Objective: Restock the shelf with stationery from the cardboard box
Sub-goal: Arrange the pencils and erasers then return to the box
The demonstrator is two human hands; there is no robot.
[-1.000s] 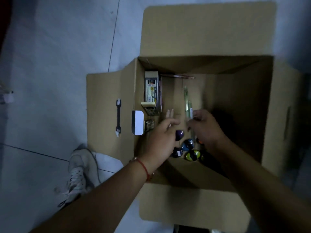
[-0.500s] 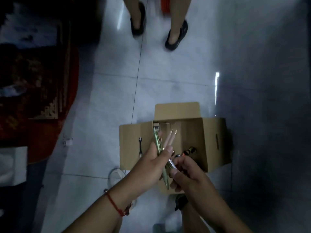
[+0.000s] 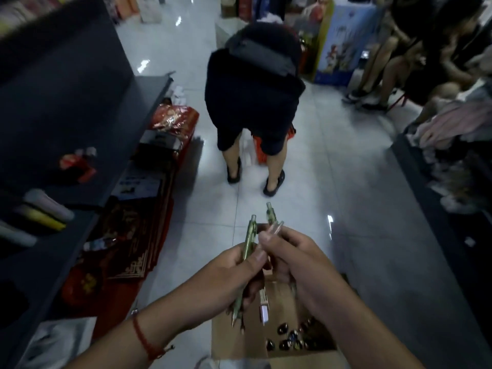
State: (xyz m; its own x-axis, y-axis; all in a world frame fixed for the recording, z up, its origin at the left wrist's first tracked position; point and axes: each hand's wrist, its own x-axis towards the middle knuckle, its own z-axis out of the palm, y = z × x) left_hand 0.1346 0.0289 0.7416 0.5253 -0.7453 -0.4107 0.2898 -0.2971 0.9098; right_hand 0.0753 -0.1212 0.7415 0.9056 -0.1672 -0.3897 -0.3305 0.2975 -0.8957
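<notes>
My left hand [image 3: 234,272] grips a green pen [image 3: 249,235] that points up past my thumb, its tip hanging below the fist. My right hand [image 3: 295,259] holds a second green pen [image 3: 271,213] and a clear one [image 3: 277,227] close beside it. Both hands are raised over the open cardboard box [image 3: 234,339] on the floor, where dark rounded items [image 3: 288,339] and a small white pack [image 3: 264,312] lie. The dark shelf [image 3: 80,107] runs along the left.
A person in dark clothes [image 3: 253,97] bends over in the aisle ahead, by an orange basket [image 3: 259,153]. Red packs [image 3: 127,235] and boxes lie on the low shelf at left. More people sit at the back right. Pale goods line the right shelf [image 3: 452,182].
I lifted the pens out of the box and raised my head. The view went from inside the box to the aisle. My hands now hold the pens upright.
</notes>
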